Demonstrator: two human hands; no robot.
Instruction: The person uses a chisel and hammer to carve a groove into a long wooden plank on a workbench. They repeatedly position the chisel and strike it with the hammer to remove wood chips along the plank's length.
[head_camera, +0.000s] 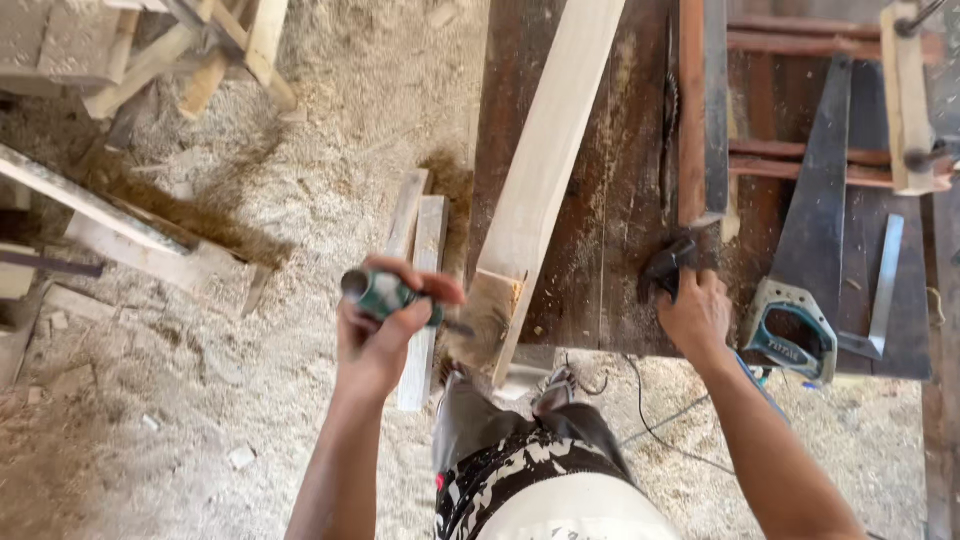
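Seen from above, a person stands at a dark wooden bench (600, 230) in a workshop whose floor (330, 200) is thick with sawdust.

The left hand (378, 335) is wrapped in a fist around the green handle of a brush (400, 297), thumb laid along the top. Its bristle end, blurred, points at the near end of a pale plank (545, 165), just beside the rough, darker end grain. The grip looks suited to sweeping strokes across that end.

The plank lies lengthwise on the bench, running away from the person and slightly tilted to the right, its near end at the bench edge, within reach of the brush.

The right hand (693, 312) is closed over a black knob (668, 265) near the bench's front edge, beside a slot where a circular saw blade (668, 120) shows; the arm is stretched out as if bracing.

Further right, a handsaw (815, 230) with a teal handle lies flat beside a metal square (880, 290). A thin cable (660, 420) trails over the sawdust below the bench. Offcuts (420, 260) and timber scraps lie on the floor to the left.
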